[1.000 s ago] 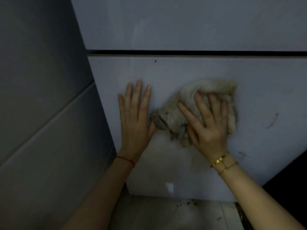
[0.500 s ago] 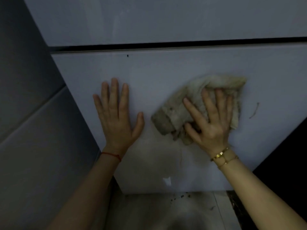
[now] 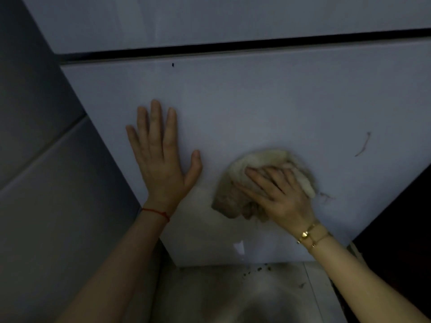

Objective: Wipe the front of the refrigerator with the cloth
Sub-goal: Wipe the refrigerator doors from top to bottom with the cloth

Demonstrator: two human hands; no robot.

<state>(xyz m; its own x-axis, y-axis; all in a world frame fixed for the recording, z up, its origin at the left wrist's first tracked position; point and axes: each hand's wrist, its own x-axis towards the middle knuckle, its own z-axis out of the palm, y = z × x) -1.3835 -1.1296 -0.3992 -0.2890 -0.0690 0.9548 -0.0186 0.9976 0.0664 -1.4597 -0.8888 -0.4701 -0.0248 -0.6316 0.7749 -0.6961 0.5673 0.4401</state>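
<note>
The right hand (image 3: 279,194) lies flat on the cloth (image 3: 254,183), fingers spread and a little bent, so it presses the bunched beige cloth against the lower door (image 3: 256,101) of the refrigerator and does not really close around it. The cloth is on the lower right part of this door, well under the dark gap (image 3: 233,46) between the two doors. Half a second ago the cloth was higher on the panel and more stretched out; now it has come down and toward the bottom edge, and the picture is blurred at the hand, so I judge a downward stroke is in progress. The left hand (image 3: 163,159) is fully open with nothing in it, palm flat on the door to the left of the cloth and apart from it, as before; it looks like a support. A thin curved mark (image 3: 362,145) stays on the door to the upper right of the cloth, and a small dark spot (image 3: 172,64) near the top edge. This means, in my opinion, the wiping is only partly done: the right side and the top strip still need a pass.
</note>
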